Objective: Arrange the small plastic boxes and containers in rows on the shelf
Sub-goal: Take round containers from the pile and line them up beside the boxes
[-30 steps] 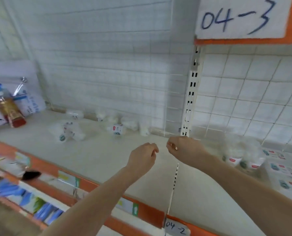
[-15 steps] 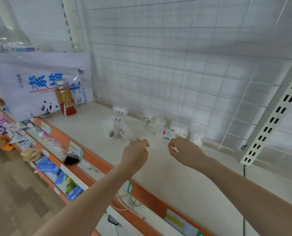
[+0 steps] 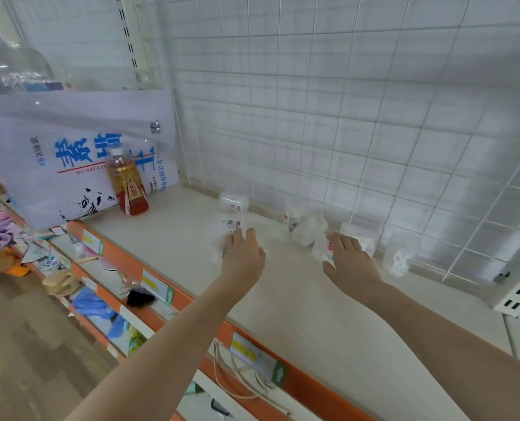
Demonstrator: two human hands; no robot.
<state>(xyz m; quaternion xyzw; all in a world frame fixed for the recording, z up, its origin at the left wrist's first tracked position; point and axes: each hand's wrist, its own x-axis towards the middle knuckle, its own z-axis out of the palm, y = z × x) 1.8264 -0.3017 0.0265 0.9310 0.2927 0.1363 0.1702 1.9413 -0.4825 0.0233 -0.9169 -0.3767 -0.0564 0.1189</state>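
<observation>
A single head-worn wide-angle view looks forward and down from close above the shelf (image 3: 298,314), facing its wire-grid back panel (image 3: 343,132); both forearms reach in from the bottom edge, the aisle floor (image 3: 25,344) left of the fingers.

Two bare forearms are seen, with no sleeves worn. The left hand (image 3: 243,253) and right hand (image 3: 350,260) are ungloved.

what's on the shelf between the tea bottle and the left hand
In the head view, only bare shelf lies between the tea bottle and the left hand.
</observation>
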